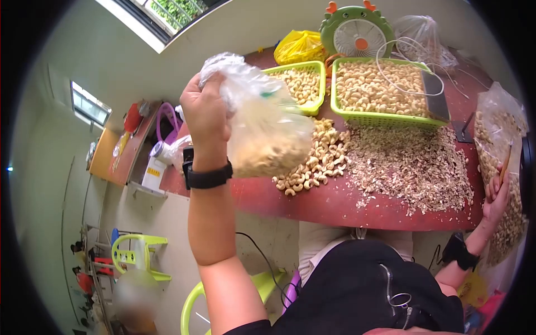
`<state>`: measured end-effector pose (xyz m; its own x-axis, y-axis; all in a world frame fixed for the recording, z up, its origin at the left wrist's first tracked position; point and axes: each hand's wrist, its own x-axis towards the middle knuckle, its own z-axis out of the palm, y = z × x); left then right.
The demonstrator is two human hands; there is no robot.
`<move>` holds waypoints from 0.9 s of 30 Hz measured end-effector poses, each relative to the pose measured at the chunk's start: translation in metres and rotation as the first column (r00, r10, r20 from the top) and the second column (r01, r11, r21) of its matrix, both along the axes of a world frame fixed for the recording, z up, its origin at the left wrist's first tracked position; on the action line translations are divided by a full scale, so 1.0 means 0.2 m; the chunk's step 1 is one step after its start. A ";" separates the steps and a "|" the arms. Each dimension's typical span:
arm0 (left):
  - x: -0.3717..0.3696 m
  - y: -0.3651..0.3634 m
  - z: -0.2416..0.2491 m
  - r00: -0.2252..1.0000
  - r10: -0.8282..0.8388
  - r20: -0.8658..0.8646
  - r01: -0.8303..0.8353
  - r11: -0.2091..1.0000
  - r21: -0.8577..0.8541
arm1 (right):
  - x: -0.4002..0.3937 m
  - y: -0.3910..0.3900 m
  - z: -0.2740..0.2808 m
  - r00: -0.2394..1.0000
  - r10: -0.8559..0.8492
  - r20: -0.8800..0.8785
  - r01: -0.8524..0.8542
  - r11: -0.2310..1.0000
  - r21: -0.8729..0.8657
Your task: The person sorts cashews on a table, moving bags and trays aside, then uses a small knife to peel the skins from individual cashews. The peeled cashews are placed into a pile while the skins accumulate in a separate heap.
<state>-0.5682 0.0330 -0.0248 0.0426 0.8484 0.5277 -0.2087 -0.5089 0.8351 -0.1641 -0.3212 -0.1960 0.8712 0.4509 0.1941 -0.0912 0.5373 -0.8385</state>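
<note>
My left hand is raised above the red table, closed round the gathered top of a clear plastic bag with pale nut pieces at its bottom. Behind the bag's lower part lies a loose pile of cashews. At the far right my right hand is closed round a thin brown stick-like tool, against a large clear bag of nuts. A wide heap of husk flakes lies between the cashews and that bag.
Two green baskets of cashews stand at the back, with a green fan, a yellow bag and a white cable around them. A phone-like dark slab leans on the right basket. Green chairs stand left.
</note>
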 end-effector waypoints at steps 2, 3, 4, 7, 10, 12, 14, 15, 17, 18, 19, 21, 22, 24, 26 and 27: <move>-0.17 0.18 -0.13 0.968 0.201 -0.147 -0.190 0.978 0.085 | 0.00 0.05 0.00 0.999 0.040 -0.010 -0.040 0.999 -0.010; -0.25 0.28 -0.20 0.931 0.317 -0.180 -0.294 0.945 0.144 | 0.00 0.08 0.00 0.998 0.064 -0.025 -0.064 0.998 -0.001; -0.36 0.44 -0.30 0.928 0.328 -0.176 -0.307 0.942 0.138 | 0.00 0.10 0.00 0.997 0.077 -0.020 -0.077 0.997 -0.006; -0.55 0.64 -0.46 0.781 0.539 -0.317 -0.522 0.841 0.143 | -0.01 0.14 0.03 1.000 0.031 0.001 -0.031 0.998 -0.060; -0.56 0.57 -0.58 0.829 0.078 -0.554 -0.308 0.890 -0.337 | -0.03 0.18 0.03 0.998 0.063 0.023 -0.061 0.994 -0.092; -0.58 0.49 -0.61 0.834 0.107 -0.541 -0.243 0.952 -0.187 | -0.03 0.20 0.00 0.996 0.086 0.024 -0.084 0.994 -0.076; -0.70 0.50 -0.77 0.755 0.361 -0.547 -0.383 0.920 0.080 | -0.04 0.22 -0.01 0.995 0.089 0.035 -0.085 0.992 -0.092; -0.75 0.48 -0.84 0.645 0.592 -0.484 -0.485 0.806 0.340 | -0.05 0.23 -0.02 0.997 0.078 0.022 -0.075 0.992 -0.099; -0.75 0.29 -0.87 0.582 0.677 -0.451 -0.533 0.736 0.418 | -0.05 0.25 -0.04 0.997 0.076 0.019 -0.073 0.988 -0.137; -0.74 0.20 -0.89 0.517 0.753 -0.407 -0.569 0.658 0.493 | -0.05 0.26 -0.04 0.997 0.070 0.019 -0.066 0.983 -0.172; -0.73 0.12 -0.91 0.508 0.756 -0.413 -0.580 0.655 0.484 | -0.07 0.29 -0.04 0.996 0.087 0.012 -0.084 0.983 -0.162; -0.74 -0.02 -0.95 0.546 0.709 -0.446 -0.546 0.705 0.453 | -0.06 0.33 -0.05 0.995 0.100 0.016 -0.094 0.974 -0.204; -0.78 -0.06 -0.98 0.528 0.715 -0.458 -0.574 0.698 0.429 | -0.07 0.36 -0.04 0.995 0.100 0.018 -0.093 0.966 -0.241; -0.87 -0.16 -1.05 0.531 0.573 -0.625 -0.470 0.812 0.345 | -0.08 0.43 -0.03 0.985 0.157 0.071 -0.128 0.941 -0.313; -0.94 -0.28 -1.07 0.512 0.483 -0.710 -0.490 0.843 0.221 | -0.06 0.49 -0.03 0.989 0.121 0.083 -0.079 0.917 -0.391; -0.97 -0.34 -1.08 0.528 0.464 -0.711 -0.500 0.847 0.181 | -0.04 0.51 0.00 0.984 0.162 0.080 -0.111 0.892 -0.437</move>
